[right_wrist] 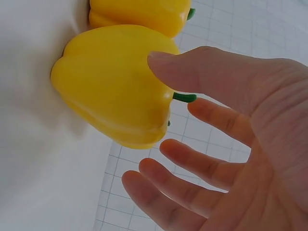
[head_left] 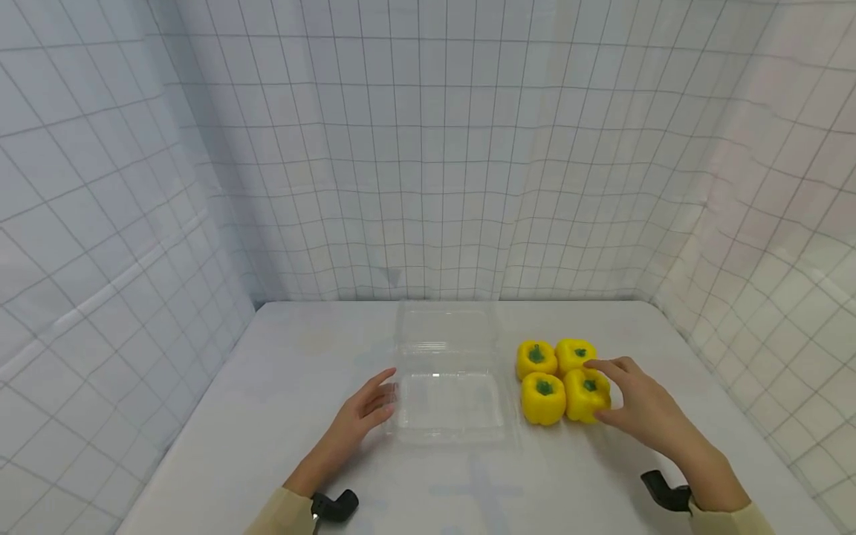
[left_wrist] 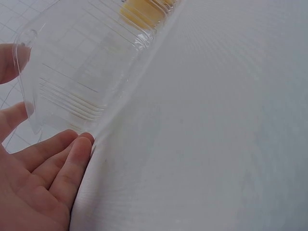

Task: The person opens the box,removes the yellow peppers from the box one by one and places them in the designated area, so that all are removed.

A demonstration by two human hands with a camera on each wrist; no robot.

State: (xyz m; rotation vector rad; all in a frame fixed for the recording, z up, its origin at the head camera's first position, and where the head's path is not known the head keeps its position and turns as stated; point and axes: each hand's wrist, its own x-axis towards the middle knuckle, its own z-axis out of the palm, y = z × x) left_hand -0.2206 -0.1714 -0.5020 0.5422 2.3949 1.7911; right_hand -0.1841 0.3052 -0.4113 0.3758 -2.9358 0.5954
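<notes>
A clear plastic clamshell box [head_left: 451, 401] lies unfolded on the table, its lid [head_left: 446, 327] toward the back. My left hand [head_left: 357, 412] is at the box's left side; in the left wrist view, fairly straight fingers [left_wrist: 72, 161] touch the plastic wall [left_wrist: 72, 91]. Right of the box, several yellow bell peppers with green stems stand upright in a tight cluster. Over the front right bell pepper [head_left: 585, 397], my right hand [head_left: 642, 405] is spread, thumb and fingers apart. In the right wrist view, the thumb [right_wrist: 192, 70] overlaps that pepper [right_wrist: 110, 86]; contact cannot be told.
The front left pepper [head_left: 543, 399], back left pepper [head_left: 536, 360] and back right pepper [head_left: 575, 354] stand close together. The white table [head_left: 281, 416] ends at gridded white curtains [head_left: 441, 186] behind and at both sides. A black band piece [head_left: 334, 507] sits at the left wrist.
</notes>
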